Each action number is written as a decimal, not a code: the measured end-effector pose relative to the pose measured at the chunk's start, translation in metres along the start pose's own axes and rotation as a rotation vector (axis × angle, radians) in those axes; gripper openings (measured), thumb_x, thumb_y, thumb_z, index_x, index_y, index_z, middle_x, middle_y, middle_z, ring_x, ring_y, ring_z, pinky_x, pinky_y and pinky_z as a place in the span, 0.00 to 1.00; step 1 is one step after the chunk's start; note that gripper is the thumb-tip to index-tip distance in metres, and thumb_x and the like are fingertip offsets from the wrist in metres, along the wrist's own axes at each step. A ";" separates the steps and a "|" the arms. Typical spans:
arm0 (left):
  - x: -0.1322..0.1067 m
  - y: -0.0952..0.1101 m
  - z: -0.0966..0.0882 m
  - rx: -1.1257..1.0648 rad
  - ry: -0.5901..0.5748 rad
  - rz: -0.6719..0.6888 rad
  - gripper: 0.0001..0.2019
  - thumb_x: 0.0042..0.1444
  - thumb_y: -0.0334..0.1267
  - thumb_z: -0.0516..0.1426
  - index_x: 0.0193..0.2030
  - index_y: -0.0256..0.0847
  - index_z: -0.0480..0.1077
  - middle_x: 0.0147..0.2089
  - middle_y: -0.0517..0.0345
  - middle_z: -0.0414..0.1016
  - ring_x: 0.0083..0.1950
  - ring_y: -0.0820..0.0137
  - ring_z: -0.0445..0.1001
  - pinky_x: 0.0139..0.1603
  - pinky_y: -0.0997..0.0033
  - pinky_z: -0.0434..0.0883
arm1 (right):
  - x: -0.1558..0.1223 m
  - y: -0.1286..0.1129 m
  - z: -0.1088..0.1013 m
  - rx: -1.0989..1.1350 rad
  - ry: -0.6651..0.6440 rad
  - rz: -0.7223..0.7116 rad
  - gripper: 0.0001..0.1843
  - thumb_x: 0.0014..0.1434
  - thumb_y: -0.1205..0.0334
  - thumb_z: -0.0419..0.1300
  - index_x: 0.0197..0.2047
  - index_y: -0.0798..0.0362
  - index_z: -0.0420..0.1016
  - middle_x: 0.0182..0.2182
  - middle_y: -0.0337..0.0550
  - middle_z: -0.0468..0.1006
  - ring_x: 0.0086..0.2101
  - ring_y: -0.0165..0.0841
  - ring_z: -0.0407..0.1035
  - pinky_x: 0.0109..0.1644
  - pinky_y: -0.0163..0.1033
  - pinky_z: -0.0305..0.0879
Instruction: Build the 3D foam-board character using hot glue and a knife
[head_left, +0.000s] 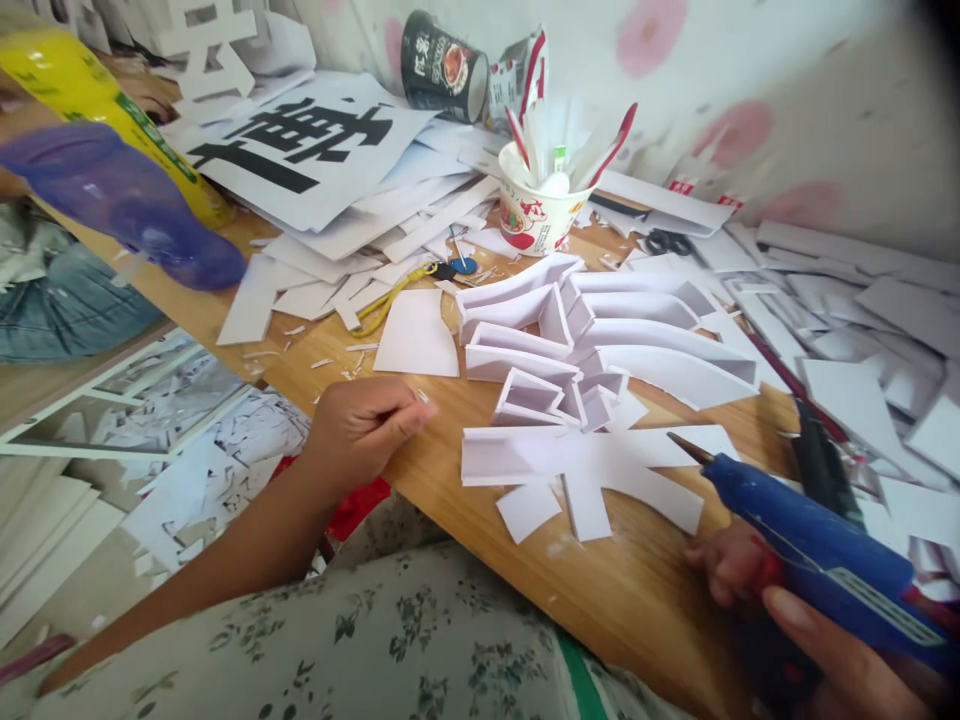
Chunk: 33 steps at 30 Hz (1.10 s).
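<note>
In my right hand is a blue hot glue gun, its dark nozzle pointing left over the end of a white foam-board character piece. That piece is partly walled and lies flat on the wooden table. My left hand rests at the table's near edge, thumb and fingers pressed together; a tiny white speck shows at the fingertips, too small to name. Behind the flat piece stands a white character shape with raised walls. A small loose white piece lies in front.
A paper cup with red-handled tools stands behind. Paper sheets with a black printed character are stacked at back left. White offcuts crowd the right side. A purple bottle-like object is near another person at left.
</note>
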<state>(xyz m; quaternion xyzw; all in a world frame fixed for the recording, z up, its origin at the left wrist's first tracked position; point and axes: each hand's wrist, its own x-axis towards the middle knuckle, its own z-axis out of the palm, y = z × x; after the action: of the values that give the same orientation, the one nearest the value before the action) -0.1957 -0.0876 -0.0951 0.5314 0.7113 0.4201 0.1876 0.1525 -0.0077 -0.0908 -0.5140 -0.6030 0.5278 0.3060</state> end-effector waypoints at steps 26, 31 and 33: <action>0.000 -0.015 0.008 -0.057 0.397 -0.067 0.13 0.42 0.47 0.63 0.23 0.39 0.69 0.22 0.64 0.68 0.25 0.74 0.63 0.26 0.75 0.60 | -0.017 0.005 0.010 0.402 0.110 -0.115 0.14 0.46 0.51 0.69 0.30 0.53 0.76 0.25 0.41 0.75 0.26 0.32 0.66 0.32 0.38 0.64; 0.000 -0.003 0.005 0.138 0.400 -0.131 0.17 0.47 0.54 0.61 0.24 0.42 0.67 0.20 0.68 0.64 0.25 0.73 0.60 0.23 0.76 0.55 | -0.032 0.011 -0.006 0.491 0.061 -0.099 0.17 0.43 0.47 0.69 0.27 0.52 0.74 0.23 0.39 0.72 0.25 0.31 0.64 0.30 0.38 0.61; 0.004 -0.014 0.003 0.259 0.326 -0.184 0.18 0.50 0.58 0.59 0.27 0.45 0.67 0.22 0.70 0.65 0.26 0.72 0.62 0.24 0.77 0.56 | -0.041 0.015 -0.019 0.508 0.081 -0.092 0.18 0.43 0.46 0.69 0.27 0.53 0.74 0.24 0.39 0.72 0.25 0.30 0.63 0.30 0.37 0.61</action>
<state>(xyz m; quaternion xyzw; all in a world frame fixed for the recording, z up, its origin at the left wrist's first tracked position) -0.2041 -0.0838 -0.1073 0.4088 0.8257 0.3868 0.0379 0.1860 -0.0411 -0.0927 -0.4134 -0.4613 0.6268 0.4728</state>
